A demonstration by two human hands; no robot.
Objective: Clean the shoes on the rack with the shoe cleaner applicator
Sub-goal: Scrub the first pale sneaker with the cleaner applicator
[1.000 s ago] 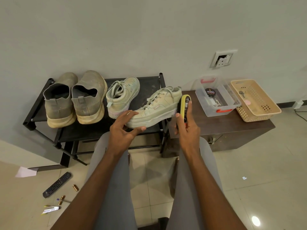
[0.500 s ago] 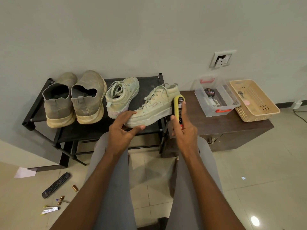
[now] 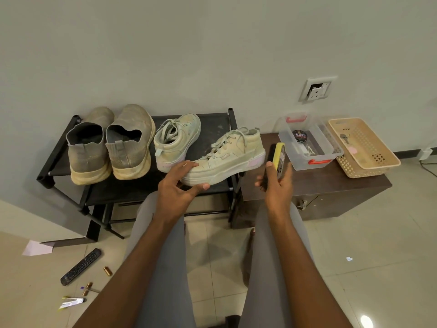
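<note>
My left hand [image 3: 177,185] grips the toe of a pale green laced sneaker [image 3: 229,155], holding it side-on at the front right of the black shoe rack [image 3: 212,124]. My right hand [image 3: 275,185] holds the yellow-and-black shoe cleaner applicator [image 3: 278,155] upright, just right of the sneaker's heel and apart from it. The matching sneaker [image 3: 176,140] stands on the rack behind. Two dusty grey slip-on shoes [image 3: 111,147] stand at the rack's left, heels toward me.
A dark brown cabinet [image 3: 331,185] right of the rack carries a clear plastic box [image 3: 312,147] with a polish tin and a beige basket [image 3: 364,147]. On the tiled floor at the left lie a remote control [image 3: 81,266], batteries and paper scraps. My knees are below.
The applicator has drawn back to the right, off the sneaker's heel. My left hand still grips the toe and the sneaker has shifted slightly.
</note>
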